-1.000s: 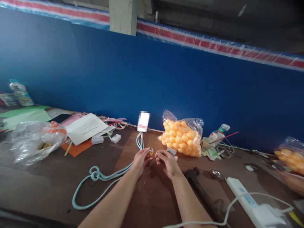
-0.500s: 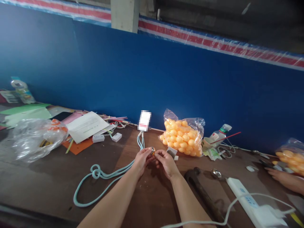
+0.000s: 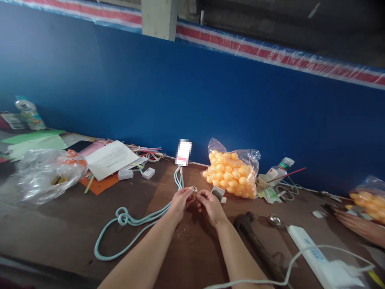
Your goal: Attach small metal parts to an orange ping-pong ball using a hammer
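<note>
Between thumb and fingers, my left hand (image 3: 179, 204) grips a small shiny silver-and-orange round piece (image 3: 194, 191). My right hand (image 3: 211, 208) is closed in a pinch at the right side of that piece; whatever lies between its fingertips is too small to name. Just behind the right hand lies a small grey-and-white block (image 3: 218, 193). A pale blue lanyard (image 3: 123, 218) loops on the table to the left, its cords running behind my left hand up to a blurred white card (image 3: 183, 153) against the partition.
A clear bag of orange balls (image 3: 230, 172) stands behind my hands. To the right are a hammer (image 3: 251, 237), a shiny metal piece (image 3: 274, 220), a power strip (image 3: 313, 253) with a white cable, a bottle (image 3: 279, 168) and another person's hand (image 3: 357, 224). Papers (image 3: 112, 158) and a plastic bag (image 3: 45, 176) lie left.
My right hand's fingertips have come left to the silver-and-orange piece, closing the gap between the hands. At the far right, the other person's hand has moved further into view.
</note>
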The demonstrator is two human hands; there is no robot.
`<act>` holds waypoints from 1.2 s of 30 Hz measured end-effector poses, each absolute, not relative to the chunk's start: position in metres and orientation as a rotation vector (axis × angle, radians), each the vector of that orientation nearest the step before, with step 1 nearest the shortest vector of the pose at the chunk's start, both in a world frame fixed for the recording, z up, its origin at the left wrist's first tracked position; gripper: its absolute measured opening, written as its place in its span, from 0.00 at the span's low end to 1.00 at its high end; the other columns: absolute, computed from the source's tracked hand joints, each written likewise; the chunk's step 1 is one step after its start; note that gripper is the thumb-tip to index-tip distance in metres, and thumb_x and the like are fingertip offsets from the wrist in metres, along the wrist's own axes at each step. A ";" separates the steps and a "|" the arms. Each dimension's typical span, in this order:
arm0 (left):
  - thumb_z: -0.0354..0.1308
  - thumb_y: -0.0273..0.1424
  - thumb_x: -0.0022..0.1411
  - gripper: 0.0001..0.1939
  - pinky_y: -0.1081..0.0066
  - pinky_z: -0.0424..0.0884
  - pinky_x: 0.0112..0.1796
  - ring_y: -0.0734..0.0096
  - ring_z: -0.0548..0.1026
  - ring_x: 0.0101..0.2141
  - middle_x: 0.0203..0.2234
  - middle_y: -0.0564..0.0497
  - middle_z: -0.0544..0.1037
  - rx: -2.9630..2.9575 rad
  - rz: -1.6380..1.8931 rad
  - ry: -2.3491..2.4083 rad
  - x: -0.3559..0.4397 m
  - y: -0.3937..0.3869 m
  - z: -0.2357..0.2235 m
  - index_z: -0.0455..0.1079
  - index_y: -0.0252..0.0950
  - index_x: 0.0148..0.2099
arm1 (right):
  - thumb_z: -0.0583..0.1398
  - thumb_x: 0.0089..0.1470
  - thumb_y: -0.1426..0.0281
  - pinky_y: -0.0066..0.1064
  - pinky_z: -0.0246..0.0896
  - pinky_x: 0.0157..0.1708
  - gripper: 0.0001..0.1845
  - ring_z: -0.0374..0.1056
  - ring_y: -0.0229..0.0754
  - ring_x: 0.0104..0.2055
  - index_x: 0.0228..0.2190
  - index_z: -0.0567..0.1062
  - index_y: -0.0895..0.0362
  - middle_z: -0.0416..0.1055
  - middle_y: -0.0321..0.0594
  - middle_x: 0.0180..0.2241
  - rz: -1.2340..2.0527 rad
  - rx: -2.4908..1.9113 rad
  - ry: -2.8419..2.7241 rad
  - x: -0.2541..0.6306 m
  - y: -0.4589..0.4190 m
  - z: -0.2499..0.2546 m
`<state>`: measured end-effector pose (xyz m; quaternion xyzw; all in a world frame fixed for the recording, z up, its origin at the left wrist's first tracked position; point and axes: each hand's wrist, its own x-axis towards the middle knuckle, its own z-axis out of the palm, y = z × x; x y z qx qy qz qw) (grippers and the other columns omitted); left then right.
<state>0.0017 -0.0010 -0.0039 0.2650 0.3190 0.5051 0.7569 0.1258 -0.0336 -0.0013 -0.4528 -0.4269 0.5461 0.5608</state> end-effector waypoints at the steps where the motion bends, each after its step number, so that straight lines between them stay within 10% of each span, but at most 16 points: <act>1: 0.64 0.29 0.49 0.09 0.78 0.71 0.29 0.77 0.73 0.26 0.28 0.48 0.75 0.582 1.100 0.697 0.002 -0.001 -0.003 0.72 0.30 0.33 | 0.64 0.44 0.63 0.21 0.54 0.16 0.12 0.59 0.31 0.20 0.27 0.70 0.58 0.70 0.34 0.24 1.287 -1.065 -1.009 0.126 -0.034 -0.001; 36: 0.66 0.31 0.47 0.11 0.79 0.71 0.27 0.79 0.72 0.23 0.24 0.50 0.74 0.589 1.121 0.722 0.003 -0.001 -0.004 0.70 0.29 0.31 | 0.64 0.44 0.61 0.25 0.60 0.21 0.13 0.61 0.33 0.22 0.27 0.70 0.57 0.69 0.35 0.24 1.245 -1.061 -1.009 0.125 -0.032 -0.005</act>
